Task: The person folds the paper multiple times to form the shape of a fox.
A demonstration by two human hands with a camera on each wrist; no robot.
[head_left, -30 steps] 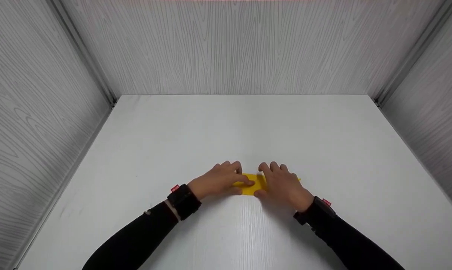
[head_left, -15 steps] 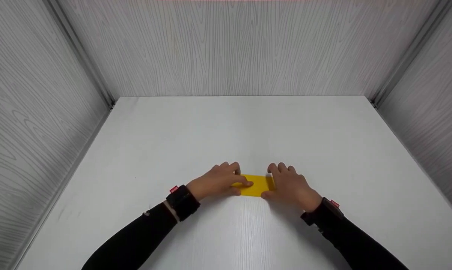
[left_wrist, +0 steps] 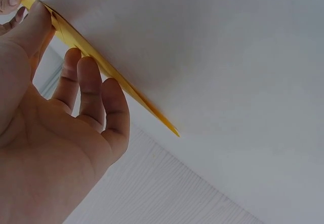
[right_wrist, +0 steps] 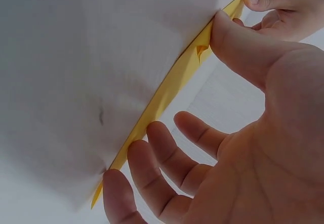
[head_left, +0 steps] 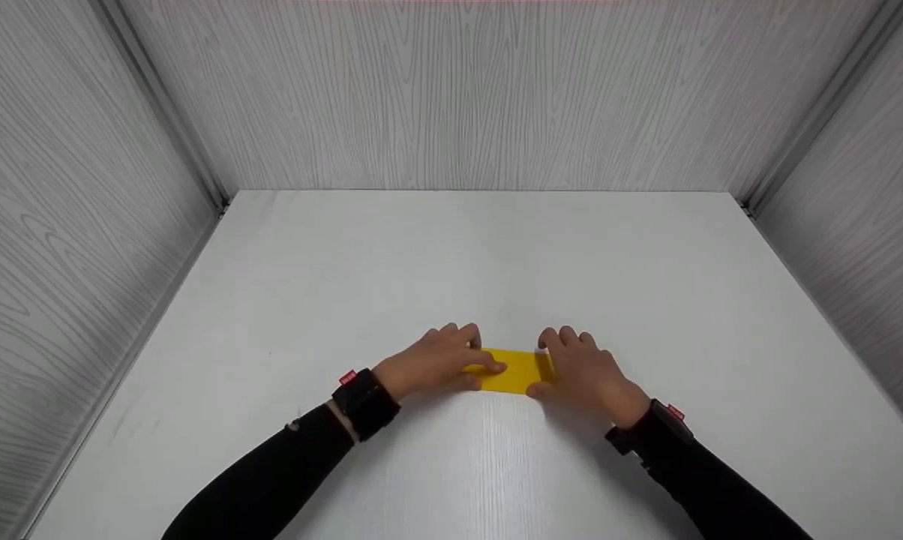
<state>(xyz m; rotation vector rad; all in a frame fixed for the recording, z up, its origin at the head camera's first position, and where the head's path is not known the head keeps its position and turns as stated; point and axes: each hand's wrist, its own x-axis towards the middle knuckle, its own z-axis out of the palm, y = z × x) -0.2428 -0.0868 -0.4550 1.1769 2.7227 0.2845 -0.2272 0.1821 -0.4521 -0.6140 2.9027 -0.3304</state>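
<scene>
A strip of folded yellow paper lies on the white table between both hands. My left hand holds its left part, the index finger pressing on top and the thumb along the near edge. At the right part, my right hand has its thumb on the near edge and bent fingers toward the far edge. In the left wrist view the paper appears edge-on as a thin layered band along the fingertips. Beside the right thumb, a small flap of the paper curls out. Both palms cover its ends from above.
The white tabletop spreads around the hands. Grey wood-grain panels enclose it: a left wall, a back wall and a right wall. Each forearm wears a black sleeve and a black wrist strap.
My right hand has slid to the right along the paper, uncovering more yellow between the hands. The left hand has kept its place on the left part.
</scene>
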